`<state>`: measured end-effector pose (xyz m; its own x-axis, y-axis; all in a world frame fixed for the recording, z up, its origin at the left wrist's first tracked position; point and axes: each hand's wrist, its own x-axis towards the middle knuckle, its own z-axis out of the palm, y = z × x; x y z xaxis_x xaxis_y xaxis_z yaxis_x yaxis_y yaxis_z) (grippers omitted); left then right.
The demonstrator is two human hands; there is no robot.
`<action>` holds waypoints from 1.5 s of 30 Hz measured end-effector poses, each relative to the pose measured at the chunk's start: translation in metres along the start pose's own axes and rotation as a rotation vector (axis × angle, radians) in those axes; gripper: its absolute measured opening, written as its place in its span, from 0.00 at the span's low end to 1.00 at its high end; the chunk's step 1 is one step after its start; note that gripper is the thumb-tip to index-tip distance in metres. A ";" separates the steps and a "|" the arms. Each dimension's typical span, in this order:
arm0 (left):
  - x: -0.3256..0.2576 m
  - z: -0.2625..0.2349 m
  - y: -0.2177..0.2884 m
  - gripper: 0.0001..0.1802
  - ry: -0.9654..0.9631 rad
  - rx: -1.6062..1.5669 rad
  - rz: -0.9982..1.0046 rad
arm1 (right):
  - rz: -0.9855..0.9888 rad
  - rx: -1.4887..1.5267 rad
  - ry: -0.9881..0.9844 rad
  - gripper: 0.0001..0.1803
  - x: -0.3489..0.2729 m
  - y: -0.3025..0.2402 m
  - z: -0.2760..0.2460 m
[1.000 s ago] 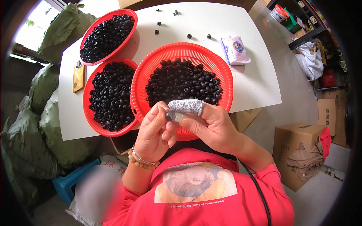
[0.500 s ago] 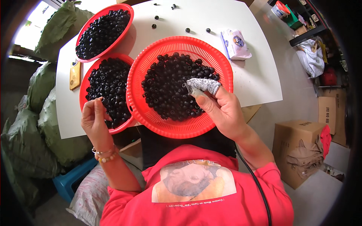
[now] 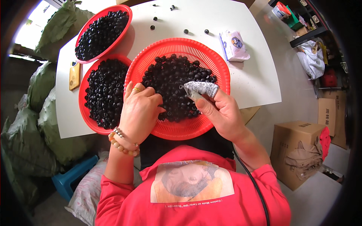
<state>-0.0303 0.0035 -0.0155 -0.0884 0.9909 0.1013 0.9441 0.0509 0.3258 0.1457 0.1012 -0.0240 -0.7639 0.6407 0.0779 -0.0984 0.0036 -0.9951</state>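
In front of me is a red plastic basket [image 3: 178,132] with slotted sides, holding many small black round pieces [image 3: 171,75], some with ring-shaped openings. My left hand [image 3: 140,107] reaches over its left rim, fingers curled down at the pieces; whether a piece is between the hidden fingertips cannot be seen. Above the right part of the pile, my right hand [image 3: 222,113] pinches a small pale tool [image 3: 193,94] with a greyish pointed tip between thumb and forefinger. A grey knitted sleeve [image 3: 205,88] covers that forefinger.
Two more red containers, a near-left basin [image 3: 83,109] and a far-left one [image 3: 130,19], hold similar black pieces. On the white table [image 3: 256,81] lie a tissue pack [image 3: 234,46], a yellow wooden block [image 3: 74,76] and several loose pieces. A cardboard box [image 3: 288,150] stands right.
My left hand has moved right, from above the near-left basin into the middle basket, and its fingers now point down. My right hand stays nearly in place, still pinching the small tool.
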 end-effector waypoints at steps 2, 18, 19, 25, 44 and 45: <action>0.004 0.006 -0.001 0.06 -0.092 0.149 -0.057 | 0.004 -0.013 0.004 0.16 -0.001 0.002 -0.001; 0.008 0.003 0.012 0.06 -0.019 -0.069 -0.071 | -0.015 -0.108 0.001 0.17 0.000 0.003 -0.004; 0.006 -0.001 0.012 0.06 0.013 -0.263 -0.087 | -0.002 -0.111 -0.006 0.17 -0.001 0.002 -0.004; -0.012 -0.005 0.011 0.09 0.107 -1.453 -0.183 | 0.055 -0.014 -0.016 0.17 -0.001 -0.003 -0.002; -0.025 0.010 0.015 0.13 0.264 -1.997 -0.242 | 0.087 -0.003 -0.039 0.16 0.000 -0.005 0.001; -0.026 0.010 0.015 0.14 0.258 -2.021 -0.230 | 0.090 0.001 -0.040 0.16 -0.001 -0.005 0.001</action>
<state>-0.0110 -0.0199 -0.0227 -0.3343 0.9416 -0.0413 -0.6909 -0.2151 0.6902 0.1461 0.1002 -0.0189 -0.7945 0.6072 -0.0090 -0.0292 -0.0531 -0.9982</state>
